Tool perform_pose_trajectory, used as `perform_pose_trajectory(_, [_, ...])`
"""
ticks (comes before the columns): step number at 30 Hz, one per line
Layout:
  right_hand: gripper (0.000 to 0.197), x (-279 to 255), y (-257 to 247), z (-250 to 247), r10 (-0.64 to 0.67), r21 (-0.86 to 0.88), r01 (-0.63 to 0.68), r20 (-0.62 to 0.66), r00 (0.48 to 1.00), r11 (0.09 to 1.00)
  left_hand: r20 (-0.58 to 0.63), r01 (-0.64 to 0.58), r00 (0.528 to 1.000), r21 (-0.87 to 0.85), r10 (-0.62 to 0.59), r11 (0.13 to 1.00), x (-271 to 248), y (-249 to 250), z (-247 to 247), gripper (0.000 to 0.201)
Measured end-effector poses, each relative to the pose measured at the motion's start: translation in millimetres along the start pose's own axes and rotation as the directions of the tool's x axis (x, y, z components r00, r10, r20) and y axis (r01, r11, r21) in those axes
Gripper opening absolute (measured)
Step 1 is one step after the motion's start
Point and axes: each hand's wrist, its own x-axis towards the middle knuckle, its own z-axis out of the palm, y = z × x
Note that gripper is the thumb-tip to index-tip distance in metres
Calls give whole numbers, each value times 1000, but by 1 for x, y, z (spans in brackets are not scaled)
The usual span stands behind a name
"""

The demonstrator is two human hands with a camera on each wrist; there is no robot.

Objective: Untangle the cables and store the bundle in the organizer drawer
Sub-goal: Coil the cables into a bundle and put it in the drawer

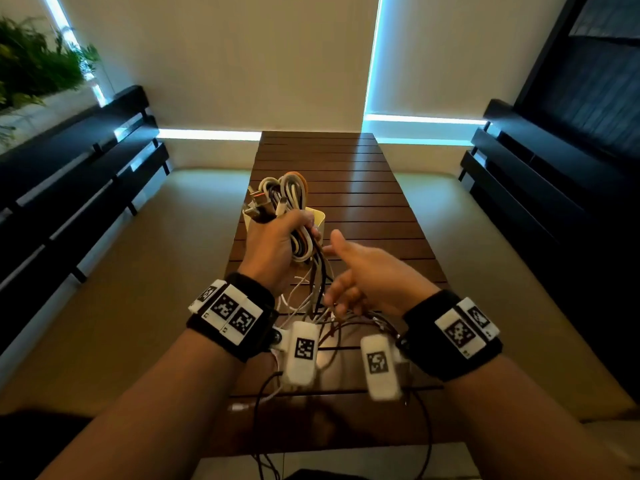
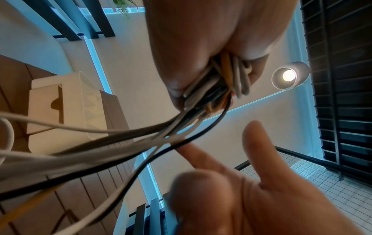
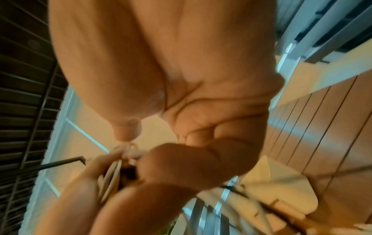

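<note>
The cables (image 1: 294, 216) form a mixed bundle of white, black and orange cords, coiled at the top and gripped in the left hand (image 1: 273, 247), which is raised above the surface (image 1: 363, 188), a long table of dark wooden slats. From the fist the loose ends hang down in a tangle of strands (image 1: 311, 306) that trail toward the near edge of the surface and spill over it between the two forearms. Several plugs stick up out of the top of the coil beside the thumb. In the left wrist view the fingers are curled tight round the cords (image 2: 225, 82), with white, black and orange strands fanning out below them. Behind the raised bundle stands a small pale organizer (image 1: 320, 221), sitting on the surface; only its rim and one side show in the head view, while the left wrist view shows it as a cream box (image 2: 66, 111) with a notch cut in its front. The right hand (image 1: 370, 275) is just beside the hanging strands, thumb up and forefinger stretched toward the left hand, its lower fingers bent loosely among the cords; whether they pinch any strand I cannot tell. Both wrists wear black bands (image 1: 232, 317) with white marker tags.
</note>
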Motion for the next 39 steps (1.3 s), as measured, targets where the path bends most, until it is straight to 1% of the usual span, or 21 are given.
perform_pose_trajectory(2, [64, 1, 0, 13, 48, 115, -58, 88, 995, 992, 53, 1, 999, -38, 1, 999, -3, 4, 7, 9])
perform_pose_trajectory(4, [68, 8, -1, 17, 23, 290, -51, 96, 995, 956, 97, 5, 995, -94, 4, 996, -7, 6, 14, 11])
perform_pose_trajectory(6, [63, 13, -3, 15, -27, 446, 6, 41, 999, 895, 118, 0, 993, -122, 14, 993, -10, 8, 18, 12])
perform_pose_trajectory(8, [53, 16, -5, 12, -62, 573, 69, -33, 998, 817, 125, 9, 992, -141, 9, 990, -13, 10, 20, 13])
perform_pose_trajectory(10, [44, 19, -6, 10, -68, 655, 123, -108, 992, 746, 129, 14, 992, -173, 8, 985, -16, 9, 21, 13])
perform_pose_trajectory(11, [45, 21, -6, 9, -65, 676, 141, -137, 988, 723, 131, 20, 991, -192, 6, 981, -17, 8, 21, 12])
perform_pose_trajectory(17, [54, 26, -6, 13, -86, 695, 228, -233, 969, 682, 108, 76, 993, -217, -54, 973, -21, -1, 17, 20])
perform_pose_trajectory(20, [57, 28, -6, 12, -83, 699, 270, -289, 954, 662, 122, 105, 990, -270, -74, 957, -26, 1, 16, 14])
perform_pose_trajectory(22, [58, 29, -5, 11, -80, 687, 290, -321, 944, 666, 125, 120, 988, -288, -88, 950, -28, 3, 15, 15])
perform_pose_trajectory(27, [73, 27, -4, 9, -76, 669, 317, -364, 928, 672, 92, 127, 990, -256, -106, 958, -30, 1, 10, 9])
perform_pose_trajectory(29, [76, 26, -3, 6, -80, 645, 317, -369, 926, 695, 88, 139, 989, -243, -121, 960, -30, 1, 8, 9])
perform_pose_trajectory(35, [74, 23, -9, 8, -140, 526, 341, -384, 913, 779, 71, 226, 974, -157, -217, 961, -29, 4, 11, 21])
perform_pose_trajectory(37, [73, 20, -10, 12, -185, 521, 367, -368, 911, 771, 71, 228, 973, -126, -220, 966, -30, 3, 12, 31])
perform_pose_trajectory(38, [71, 18, -11, 12, -209, 539, 380, -351, 913, 751, 68, 230, 972, -117, -223, 966, -30, 2, 13, 31])
perform_pose_trajectory(39, [70, 15, -12, 13, -230, 564, 389, -333, 915, 728, 61, 235, 972, -114, -229, 965, -30, 0, 13, 26])
